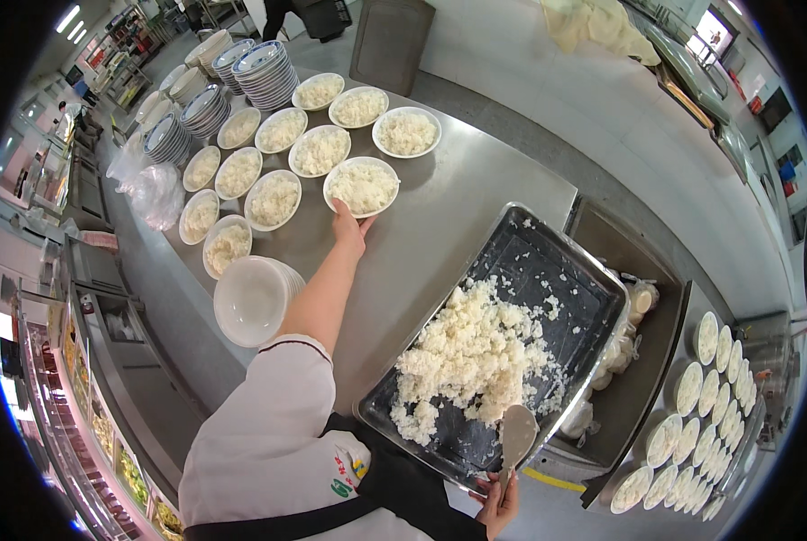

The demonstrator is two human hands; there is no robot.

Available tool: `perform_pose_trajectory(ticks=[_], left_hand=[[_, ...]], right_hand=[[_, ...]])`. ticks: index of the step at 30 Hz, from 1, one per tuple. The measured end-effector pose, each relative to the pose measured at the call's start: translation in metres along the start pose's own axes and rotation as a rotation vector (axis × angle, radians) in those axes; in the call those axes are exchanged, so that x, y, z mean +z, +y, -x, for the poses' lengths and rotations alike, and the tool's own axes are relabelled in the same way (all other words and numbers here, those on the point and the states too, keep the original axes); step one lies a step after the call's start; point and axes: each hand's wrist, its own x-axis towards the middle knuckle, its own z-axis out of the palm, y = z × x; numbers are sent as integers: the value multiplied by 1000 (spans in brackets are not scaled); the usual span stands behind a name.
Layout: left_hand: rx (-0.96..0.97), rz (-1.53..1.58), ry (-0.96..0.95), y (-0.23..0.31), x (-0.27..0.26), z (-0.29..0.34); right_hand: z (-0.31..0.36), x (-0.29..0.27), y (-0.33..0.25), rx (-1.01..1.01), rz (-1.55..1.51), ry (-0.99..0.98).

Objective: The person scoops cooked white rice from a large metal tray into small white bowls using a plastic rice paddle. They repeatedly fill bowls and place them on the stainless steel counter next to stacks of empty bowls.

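Note:
My left hand [351, 229] grips the near rim of a white bowl [366, 214] filled with rice, its thumb at the edge and its other fingers partly under the bowl. That bowl sits at the near side of a group of several rice-filled bowls on the steel table [476, 171]. Close to my left forearm stands a stack of empty white bowls [248, 305]. Low in the view, my right hand [497, 507] is closed round the handle of a rice paddle [517, 433]. Its blade rests over the near edge of the loose rice [476, 347] in a dark metal tray [570, 275].
Stacks of blue-rimmed bowls [266, 72] and a clear plastic bag [155, 194] occupy the table's far left. Right of the tray, a steel bin [651, 347] holds bagged items. Many filled bowls [665, 439] cover another surface farther right. A food display counter [106, 406] lies left.

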Motion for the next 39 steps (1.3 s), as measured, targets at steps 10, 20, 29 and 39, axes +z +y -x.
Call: perform_pose_trajectory(ticks=[10, 20, 29, 39], left_hand=[[-156, 63, 262, -25, -2, 63], [540, -1002, 3, 65, 27, 18], [466, -944, 156, 0, -66, 49], [715, -1424, -288, -8, -55, 71]], right_hand=[[-10, 23, -66, -36, -81, -30], [3, 40, -82, -17, 35, 10], [9, 47, -99, -6, -17, -4], [3, 33, -75, -256, 335, -24]])
